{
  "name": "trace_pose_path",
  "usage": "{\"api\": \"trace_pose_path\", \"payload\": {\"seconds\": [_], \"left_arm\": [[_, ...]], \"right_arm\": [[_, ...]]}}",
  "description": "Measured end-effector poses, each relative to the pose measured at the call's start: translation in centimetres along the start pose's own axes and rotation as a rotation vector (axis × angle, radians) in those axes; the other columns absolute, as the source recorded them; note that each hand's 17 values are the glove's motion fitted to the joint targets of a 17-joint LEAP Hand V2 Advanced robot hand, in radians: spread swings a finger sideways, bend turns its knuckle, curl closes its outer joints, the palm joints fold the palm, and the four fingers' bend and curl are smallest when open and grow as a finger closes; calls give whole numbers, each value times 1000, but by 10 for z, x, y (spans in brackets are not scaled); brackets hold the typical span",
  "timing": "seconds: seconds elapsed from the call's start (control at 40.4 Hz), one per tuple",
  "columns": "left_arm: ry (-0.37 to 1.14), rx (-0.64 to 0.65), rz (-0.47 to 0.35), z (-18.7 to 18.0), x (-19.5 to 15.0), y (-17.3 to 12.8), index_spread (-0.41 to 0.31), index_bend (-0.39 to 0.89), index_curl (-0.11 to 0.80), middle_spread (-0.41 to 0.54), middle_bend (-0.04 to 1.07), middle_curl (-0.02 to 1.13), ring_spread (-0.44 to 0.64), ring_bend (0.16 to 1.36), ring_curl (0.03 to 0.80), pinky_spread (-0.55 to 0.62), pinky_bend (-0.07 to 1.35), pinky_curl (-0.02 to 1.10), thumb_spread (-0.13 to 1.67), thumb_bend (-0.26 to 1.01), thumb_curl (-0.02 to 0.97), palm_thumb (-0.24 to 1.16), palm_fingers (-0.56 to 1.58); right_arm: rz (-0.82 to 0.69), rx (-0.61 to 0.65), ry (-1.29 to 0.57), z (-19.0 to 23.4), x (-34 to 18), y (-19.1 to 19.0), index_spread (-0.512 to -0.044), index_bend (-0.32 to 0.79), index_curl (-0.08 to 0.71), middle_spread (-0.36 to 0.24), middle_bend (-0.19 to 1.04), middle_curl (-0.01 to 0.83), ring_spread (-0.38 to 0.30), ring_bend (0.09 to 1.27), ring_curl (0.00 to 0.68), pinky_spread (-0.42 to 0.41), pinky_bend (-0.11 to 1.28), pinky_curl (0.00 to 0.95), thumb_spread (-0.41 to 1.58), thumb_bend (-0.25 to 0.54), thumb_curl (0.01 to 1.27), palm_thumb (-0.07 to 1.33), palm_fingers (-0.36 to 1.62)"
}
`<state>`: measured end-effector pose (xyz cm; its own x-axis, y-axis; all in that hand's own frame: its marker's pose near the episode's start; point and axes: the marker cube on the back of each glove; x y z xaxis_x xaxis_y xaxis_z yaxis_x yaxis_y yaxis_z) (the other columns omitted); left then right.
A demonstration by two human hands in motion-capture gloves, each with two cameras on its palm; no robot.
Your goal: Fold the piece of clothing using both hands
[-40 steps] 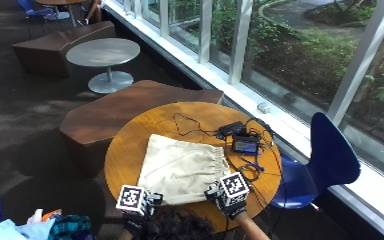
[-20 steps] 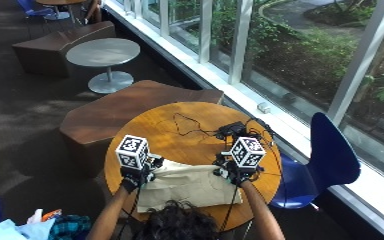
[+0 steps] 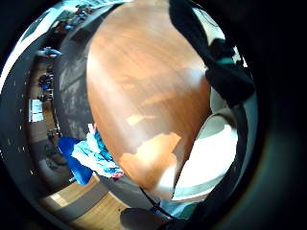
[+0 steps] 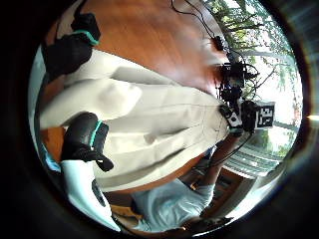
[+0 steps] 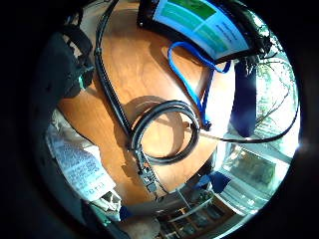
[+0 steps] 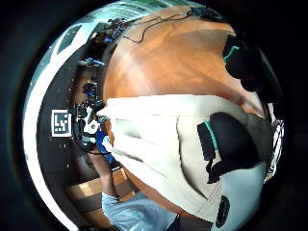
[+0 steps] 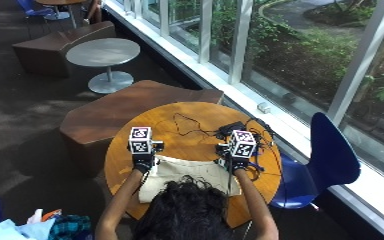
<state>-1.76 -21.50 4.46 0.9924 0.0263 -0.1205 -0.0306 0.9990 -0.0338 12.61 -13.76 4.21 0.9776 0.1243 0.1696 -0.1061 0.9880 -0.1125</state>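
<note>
Cream garment (image 7: 185, 175), soft woven cloth, on the near half of the round wooden table (image 7: 192, 117). Left hand (image 7: 142, 162) and right hand (image 7: 235, 164) pinch its far corners, apparently mid first fold; the remaining folds are undone. Black cables (image 7: 245, 132) lie at far right.

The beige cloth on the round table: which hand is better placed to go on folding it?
Neither alone: left hand and right hand each sit at a far corner of the beige cloth, level with each other.
</note>
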Motion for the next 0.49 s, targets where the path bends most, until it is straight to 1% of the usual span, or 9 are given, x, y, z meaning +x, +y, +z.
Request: {"api": "trace_pose_path", "payload": {"seconds": [0.025, 0.074, 0.148, 0.247, 0.321, 0.346, 0.42, 0.445, 0.494], "left_arm": [[-9, 25, 1, -1, -1, -5, -278, 176, 418, -315, 372, 490, -343, 536, 390, -211, 316, 416, 997, -34, 430, 799, 901], [-44, 104, 4, -8, -1, 1, -258, 177, 427, -287, 360, 509, -288, 505, 404, -141, 284, 430, 1003, -49, 419, 755, 770], [-120, 252, 18, -15, -1, 25, -236, 162, 422, -265, 322, 494, -244, 473, 383, -86, 260, 418, 1013, -52, 407, 706, 752], [-156, 366, 51, -6, 4, 49, -219, 154, 412, -248, 279, 465, -192, 431, 354, -31, 238, 398, 1033, -51, 393, 649, 751], [-136, 380, 98, 13, 17, 63, -216, 161, 412, -238, 253, 456, -165, 411, 348, -4, 234, 396, 1053, -54, 377, 589, 763], [-132, 375, 111, 22, 21, 66, -219, 163, 412, -236, 246, 453, -159, 405, 344, 4, 236, 396, 1067, -52, 370, 571, 773], [-129, 330, 126, 45, 30, 68, -224, 170, 413, -228, 229, 445, -144, 386, 339, 19, 219, 393, 1115, -41, 354, 531, 794], [-133, 309, 127, 50, 32, 68, -220, 160, 411, -228, 225, 445, -140, 385, 340, 26, 219, 394, 1101, -35, 357, 537, 792], [-142, 251, 129, 61, 34, 68, -220, 178, 418, -215, 188, 438, -115, 359, 336, 34, 227, 399, 1184, -30, 337, 500, 763]], "right_arm": [[-20, 56, -30, -1, 10, -4, -298, 160, 301, -232, 350, 452, -223, 637, 448, -259, 540, 419, 1089, -27, 354, 897, 1016], [-9, 138, -76, -8, 24, 5, -299, 165, 315, -218, 318, 448, -209, 593, 446, -219, 520, 421, 1111, -29, 352, 872, 957], [74, 228, -144, -19, 34, 47, -300, 180, 335, -199, 284, 441, -185, 518, 429, -154, 481, 415, 1145, -31, 348, 835, 880], [208, 240, -246, -14, 40, 92, -301, 146, 328, -172, 238, 425, -156, 459, 397, -89, 455, 393, 1184, -30, 347, 792, 854], [311, 203, -322, 8, 39, 120, -287, 55, 297, -136, 195, 416, -99, 472, 402, -40, 512, 408, 1211, -64, 327, 669, 762], [339, 190, -328, 15, 38, 127, -278, 20, 280, -98, 168, 409, -83, 491, 406, -25, 546, 415, 1218, -67, 319, 636, 731], [387, 152, -294, 33, 36, 133, -253, 13, 250, -41, 142, 391, -29, 513, 407, 4, 623, 429, 1231, -53, 314, 577, 670], [397, 142, -281, 38, 35, 132, -257, 40, 248, -46, 178, 398, -33, 517, 407, 8, 607, 421, 1236, -45, 313, 568, 699], [414, 118, -259, 46, 32, 128, -235, -7, 215, 6, 130, 376, -6, 560, 414, 26, 673, 438, 1236, -49, 309, 525, 626]]}}
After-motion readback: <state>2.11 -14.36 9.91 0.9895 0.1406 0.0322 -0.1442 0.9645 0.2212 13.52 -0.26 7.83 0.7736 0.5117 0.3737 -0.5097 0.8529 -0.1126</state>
